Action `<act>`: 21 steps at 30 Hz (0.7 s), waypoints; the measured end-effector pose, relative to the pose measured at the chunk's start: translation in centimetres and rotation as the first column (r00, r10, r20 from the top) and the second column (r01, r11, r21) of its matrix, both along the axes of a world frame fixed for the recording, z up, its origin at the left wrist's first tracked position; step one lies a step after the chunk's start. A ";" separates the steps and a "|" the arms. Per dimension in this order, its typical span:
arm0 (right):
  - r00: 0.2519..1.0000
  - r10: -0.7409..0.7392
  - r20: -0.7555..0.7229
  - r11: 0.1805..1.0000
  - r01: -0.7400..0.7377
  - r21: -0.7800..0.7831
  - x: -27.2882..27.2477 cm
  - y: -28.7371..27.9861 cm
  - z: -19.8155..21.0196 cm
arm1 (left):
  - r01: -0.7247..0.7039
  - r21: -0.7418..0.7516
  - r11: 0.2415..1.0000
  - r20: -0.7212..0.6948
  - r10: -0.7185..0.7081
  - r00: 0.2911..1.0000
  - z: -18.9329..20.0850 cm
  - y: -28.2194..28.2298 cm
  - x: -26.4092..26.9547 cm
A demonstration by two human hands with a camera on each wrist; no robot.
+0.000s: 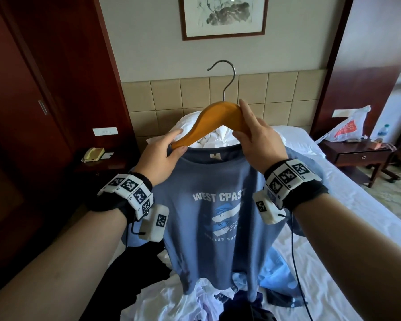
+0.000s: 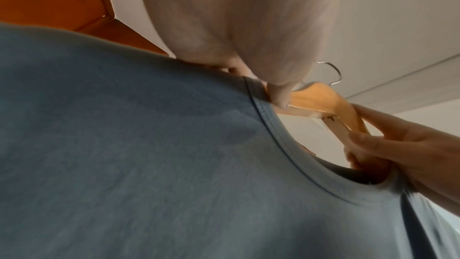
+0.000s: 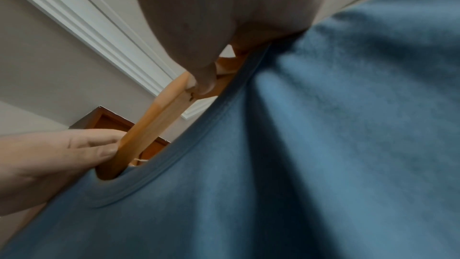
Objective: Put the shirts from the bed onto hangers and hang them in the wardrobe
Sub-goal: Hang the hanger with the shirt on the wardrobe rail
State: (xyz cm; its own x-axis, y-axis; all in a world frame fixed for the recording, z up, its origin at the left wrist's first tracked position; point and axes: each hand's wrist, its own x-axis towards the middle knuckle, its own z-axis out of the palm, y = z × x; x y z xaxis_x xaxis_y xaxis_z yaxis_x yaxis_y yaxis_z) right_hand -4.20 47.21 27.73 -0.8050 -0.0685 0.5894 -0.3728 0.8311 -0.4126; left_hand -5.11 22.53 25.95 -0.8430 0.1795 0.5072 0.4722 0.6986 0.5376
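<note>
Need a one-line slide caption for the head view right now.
Both hands, left hand and right hand, work a wooden hanger into the collar of a blue T-shirt above the bed.

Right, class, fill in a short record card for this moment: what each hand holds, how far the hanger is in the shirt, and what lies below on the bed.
left hand: left hand grips the left arm of the orange wooden hanger with a metal hook
right hand: right hand grips its right arm
shirt: blue printed T-shirt, both hanger ends tucked inside the neck opening
hanger hook: upright, above the collar
below: pile of clothes on the white bed
</note>
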 end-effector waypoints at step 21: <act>0.998 0.031 0.053 0.999 -0.031 -0.011 1.0 -5.2 -0.8 | -0.082 -0.008 0.997 -0.146 0.080 0.986 -0.8 -2.2 0.3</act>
State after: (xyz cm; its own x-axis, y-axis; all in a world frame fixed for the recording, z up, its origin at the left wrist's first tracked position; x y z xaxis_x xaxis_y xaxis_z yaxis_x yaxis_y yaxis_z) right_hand -3.16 42.00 26.89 -0.8327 -0.0877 0.5467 -0.3755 0.8151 -0.4412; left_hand -4.80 20.38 25.10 -0.7725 0.1210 0.6234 0.4859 0.7447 0.4575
